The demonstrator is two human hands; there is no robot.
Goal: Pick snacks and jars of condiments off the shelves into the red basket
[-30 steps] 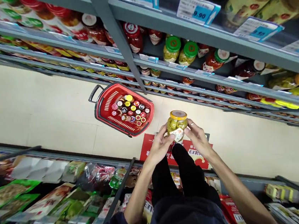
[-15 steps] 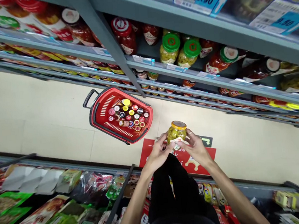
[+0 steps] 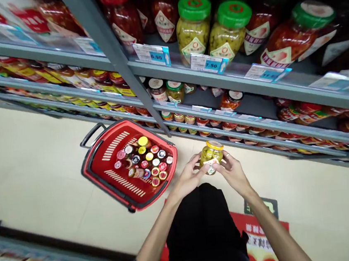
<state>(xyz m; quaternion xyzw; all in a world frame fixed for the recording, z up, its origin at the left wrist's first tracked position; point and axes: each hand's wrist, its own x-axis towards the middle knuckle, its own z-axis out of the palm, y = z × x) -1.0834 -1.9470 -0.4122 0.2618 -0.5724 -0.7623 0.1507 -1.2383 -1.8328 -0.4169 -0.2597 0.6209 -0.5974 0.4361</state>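
View has moved closer to the slotted plastic basket (image 3: 99, 166); right of it, fingers of left hand (image 3: 191, 173) and right hand (image 3: 233, 171) grasp a rounded glass jar (image 3: 211, 155)

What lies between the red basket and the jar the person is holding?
In the head view, a strip of pale floor beside the red basket, then the left hand, its fingers against the jar.
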